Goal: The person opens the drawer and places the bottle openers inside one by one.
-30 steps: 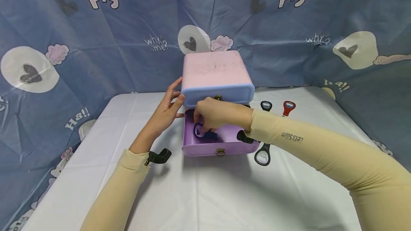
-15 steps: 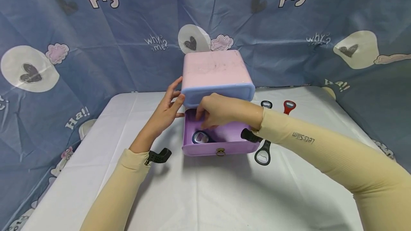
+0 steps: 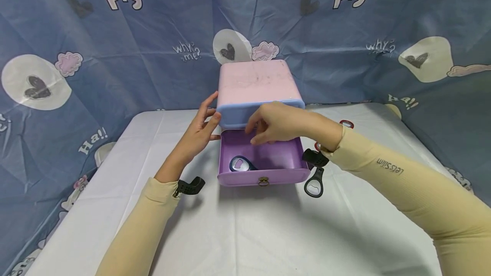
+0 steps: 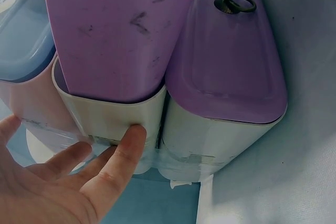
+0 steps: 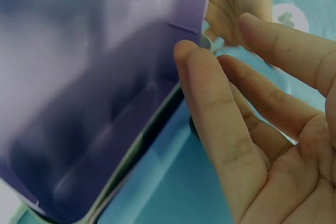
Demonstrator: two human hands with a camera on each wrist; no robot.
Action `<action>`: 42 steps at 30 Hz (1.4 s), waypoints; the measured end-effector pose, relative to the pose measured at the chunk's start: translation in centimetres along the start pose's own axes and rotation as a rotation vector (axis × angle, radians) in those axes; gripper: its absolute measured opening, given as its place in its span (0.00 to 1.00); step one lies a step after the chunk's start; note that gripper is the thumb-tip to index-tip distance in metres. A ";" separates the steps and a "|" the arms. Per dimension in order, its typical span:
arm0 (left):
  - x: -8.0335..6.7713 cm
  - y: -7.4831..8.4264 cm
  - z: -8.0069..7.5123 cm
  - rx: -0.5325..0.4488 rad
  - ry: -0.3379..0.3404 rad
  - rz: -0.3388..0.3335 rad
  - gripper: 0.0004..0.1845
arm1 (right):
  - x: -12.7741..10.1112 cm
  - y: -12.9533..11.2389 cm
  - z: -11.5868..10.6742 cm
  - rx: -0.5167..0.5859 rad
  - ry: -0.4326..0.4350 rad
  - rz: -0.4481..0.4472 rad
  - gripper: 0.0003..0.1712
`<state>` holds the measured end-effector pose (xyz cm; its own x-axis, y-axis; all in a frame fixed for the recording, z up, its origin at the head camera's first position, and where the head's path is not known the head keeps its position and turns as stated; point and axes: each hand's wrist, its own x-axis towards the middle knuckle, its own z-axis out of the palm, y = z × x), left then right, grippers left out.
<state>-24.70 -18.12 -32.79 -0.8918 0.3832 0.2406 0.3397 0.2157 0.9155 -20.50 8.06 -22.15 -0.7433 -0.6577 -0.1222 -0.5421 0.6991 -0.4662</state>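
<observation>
**Blue opener lying in the open drawer**

A blue bottle opener [image 3: 241, 164] is seen lying flat in the front left corner of the purple drawer [image 3: 264, 178], which is pulled out toward the person from the small pink and blue drawer box [image 3: 258, 84]. The opener's ring end points to the left front corner, and its long axis runs roughly left to right, slanted slightly toward the back on the right; most of its handle is hidden by the drawer's front wall.

The right hand [image 3: 281, 123] is held above the back of the drawer with its fingers relaxed and loosely spread, and nothing is gripped by it. The left hand [image 3: 199, 133] is laid against the left side of the box, fingers straight, with the thumb pressed to the corner of the blue upper drawer.

On the white worktop [image 3: 245, 233], a black opener [image 3: 314, 183] lies just right of the drawer, its ring toward the person. A red opener [image 3: 346, 123] is partly hidden behind the right wrist.
</observation>
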 end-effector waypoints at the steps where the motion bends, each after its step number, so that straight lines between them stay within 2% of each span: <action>1: 0.0 0.0 0.0 -0.001 0.000 0.000 0.34 | -0.2 0.1 -0.2 0.018 0.005 0.009 0.17; 11: 0.0 -0.1 0.0 0.003 0.003 0.003 0.34 | -2.0 2.0 -1.7 0.181 0.061 0.084 0.17; 18: -0.1 -0.1 -0.1 0.009 0.006 0.006 0.34 | -3.6 3.1 -2.8 0.217 0.099 0.113 0.18; 26: -0.1 -0.1 -0.1 0.007 0.000 0.005 0.35 | -6.1 5.1 -4.0 0.261 0.195 0.134 0.18; 33: -0.1 0.0 -0.1 0.010 -0.002 0.005 0.36 | -7.7 7.4 -5.1 0.323 0.278 0.236 0.19; 42: -0.1 -0.1 0.0 0.022 0.006 0.001 0.35 | -8.8 11.0 -6.2 0.366 0.362 0.349 0.27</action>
<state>-24.63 -18.21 -32.91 -0.8930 0.3783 0.2439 0.3475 0.2351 0.9077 -22.37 23.25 -20.71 -0.9729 -0.2264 -0.0464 -0.1216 0.6723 -0.7302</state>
